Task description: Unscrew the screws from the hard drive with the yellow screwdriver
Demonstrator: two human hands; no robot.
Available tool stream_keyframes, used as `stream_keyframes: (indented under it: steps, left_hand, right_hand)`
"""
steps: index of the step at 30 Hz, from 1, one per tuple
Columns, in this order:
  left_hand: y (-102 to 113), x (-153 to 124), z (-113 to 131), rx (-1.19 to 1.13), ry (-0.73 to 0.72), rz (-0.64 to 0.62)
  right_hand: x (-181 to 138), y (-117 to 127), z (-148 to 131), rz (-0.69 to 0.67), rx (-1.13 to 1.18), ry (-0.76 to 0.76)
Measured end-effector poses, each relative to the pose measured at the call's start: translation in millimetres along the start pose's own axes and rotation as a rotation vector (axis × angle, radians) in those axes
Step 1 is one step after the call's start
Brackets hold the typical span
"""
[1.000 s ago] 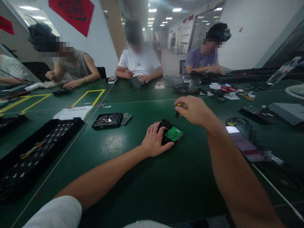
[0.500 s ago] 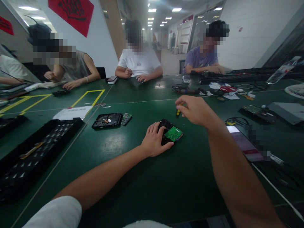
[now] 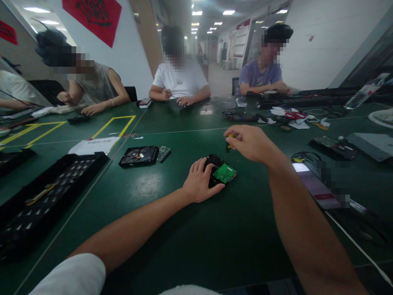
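Observation:
A black hard drive (image 3: 225, 173) with a green circuit board on its upper side lies on the table in front of me. My left hand (image 3: 201, 181) grips it from the left, thumb along the near edge and fingers over its far left part. Just beyond the drive's far right corner, above the table, my right hand (image 3: 247, 141) is closed on a small yellow-and-black screwdriver (image 3: 228, 146). The fingers cover most of its handle, and the tip is hard to make out. To the left lies another hard drive (image 3: 138, 156), a loose circuit board (image 3: 163, 153) beside it.
A long black tray (image 3: 49, 196) is at the left. On the right are a phone (image 3: 316, 186), cables, another drive (image 3: 333, 147) and a grey metal box (image 3: 371, 145). A plastic bottle (image 3: 365, 93) stands tilted farther back. Several people sit across the green table (image 3: 153, 229).
My right hand has shifted slightly left with the screwdriver, whose handle has turned a little in the fingers. My left hand and the hard drive have stayed put.

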State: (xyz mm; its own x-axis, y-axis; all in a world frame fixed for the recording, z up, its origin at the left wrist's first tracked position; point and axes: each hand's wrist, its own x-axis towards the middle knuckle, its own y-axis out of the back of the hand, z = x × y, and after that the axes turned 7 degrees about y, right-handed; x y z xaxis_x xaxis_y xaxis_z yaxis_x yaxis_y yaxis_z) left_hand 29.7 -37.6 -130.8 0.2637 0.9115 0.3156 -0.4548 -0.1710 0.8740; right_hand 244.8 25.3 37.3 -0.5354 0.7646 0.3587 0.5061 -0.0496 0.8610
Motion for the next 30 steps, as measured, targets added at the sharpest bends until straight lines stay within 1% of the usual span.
stream_keyframes:
  steps: [7,14,22,30]
  left_hand:
    - [1.2,-0.6,0.7,0.013,-0.002,-0.005]
    - [0.7,-0.2,0.0,0.023,-0.004,-0.001]
    - [-1.0,-0.1,-1.1,0.025,-0.011,0.001]
    - [0.1,-0.1,-0.4,0.031,-0.018,0.002]
  right_hand:
    - [-2.3,3.9,-3.1,-0.019,0.020,0.020]
    - [-1.9,4.9,-6.2,-0.035,0.050,0.006]
    - [-2.2,-0.2,-2.4,-0.009,0.133,-0.082]
    - [-1.9,3.0,-2.4,-0.036,0.031,-0.085]
